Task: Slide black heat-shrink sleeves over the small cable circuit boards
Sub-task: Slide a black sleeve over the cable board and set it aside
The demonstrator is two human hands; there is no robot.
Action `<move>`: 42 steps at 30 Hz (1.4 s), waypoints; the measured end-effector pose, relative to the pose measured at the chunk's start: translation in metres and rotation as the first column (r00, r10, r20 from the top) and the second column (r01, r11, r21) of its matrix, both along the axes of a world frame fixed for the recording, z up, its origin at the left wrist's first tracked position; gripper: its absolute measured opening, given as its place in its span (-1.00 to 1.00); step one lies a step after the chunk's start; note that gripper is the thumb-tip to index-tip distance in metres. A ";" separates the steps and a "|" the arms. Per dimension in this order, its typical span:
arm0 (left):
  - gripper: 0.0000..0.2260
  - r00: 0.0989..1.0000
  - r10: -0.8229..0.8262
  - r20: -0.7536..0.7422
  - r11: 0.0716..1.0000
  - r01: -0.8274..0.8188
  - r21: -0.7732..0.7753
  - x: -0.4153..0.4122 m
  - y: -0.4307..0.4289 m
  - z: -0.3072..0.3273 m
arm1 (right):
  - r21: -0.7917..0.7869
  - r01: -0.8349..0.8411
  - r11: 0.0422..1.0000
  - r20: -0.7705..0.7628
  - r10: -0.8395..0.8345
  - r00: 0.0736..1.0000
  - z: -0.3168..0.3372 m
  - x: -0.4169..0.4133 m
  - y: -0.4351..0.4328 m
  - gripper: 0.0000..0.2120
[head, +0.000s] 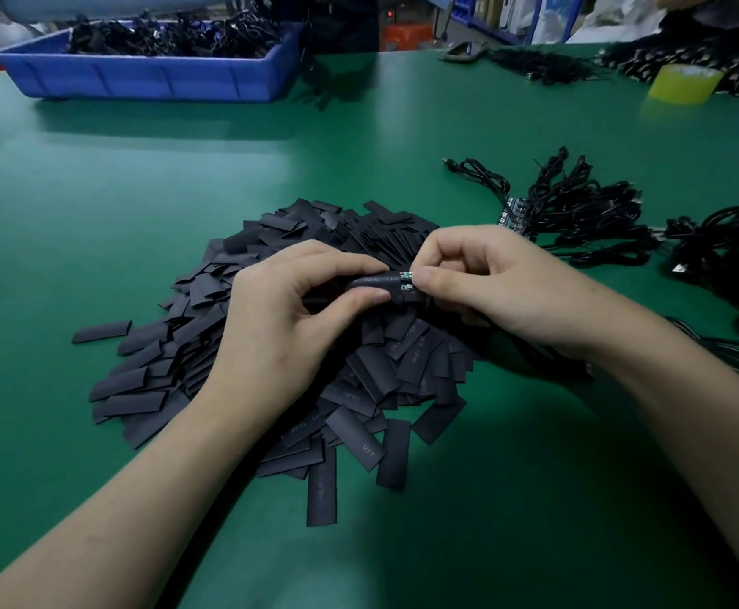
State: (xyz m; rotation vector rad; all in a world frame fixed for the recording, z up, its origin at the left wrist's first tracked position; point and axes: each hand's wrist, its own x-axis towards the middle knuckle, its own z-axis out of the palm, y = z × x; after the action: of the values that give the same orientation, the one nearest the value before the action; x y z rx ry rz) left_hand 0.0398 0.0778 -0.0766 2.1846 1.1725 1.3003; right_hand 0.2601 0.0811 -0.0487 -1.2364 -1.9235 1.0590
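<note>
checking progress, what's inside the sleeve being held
A small board sticks out of the sleeve, pinched by the right hand; the left hand grips the sleeve. The board's inner part is hidden.

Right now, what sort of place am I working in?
Likely a cable-assembly workshop: a heap of flat black heat-shrink sleeves on the green table mat, bundles of black cables with small circuit boards at right, and a blue plastic bin of cables at the back.
</note>
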 end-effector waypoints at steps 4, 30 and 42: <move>-0.84 1.000 -0.008 -0.003 1.000 0.008 0.000 0.000 -0.001 0.000 | -0.006 0.002 1.000 0.001 -0.002 1.000 0.000 -0.002 0.000 -0.81; -0.83 0.995 0.060 -0.075 0.994 -0.053 0.099 0.003 -0.007 0.004 | -0.066 0.012 0.998 -0.036 -0.015 0.999 0.001 -0.004 -0.003 -0.83; -0.84 0.995 0.035 -0.098 0.995 -0.026 0.095 0.002 -0.005 0.003 | -0.095 -0.010 0.995 -0.045 0.006 0.999 0.004 -0.007 -0.005 -0.81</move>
State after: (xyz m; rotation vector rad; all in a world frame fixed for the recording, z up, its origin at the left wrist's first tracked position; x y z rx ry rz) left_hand 0.0415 0.0726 -0.0735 2.3311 1.2088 1.2969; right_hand 0.2535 0.0762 -0.0452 -1.2471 -1.8646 1.1843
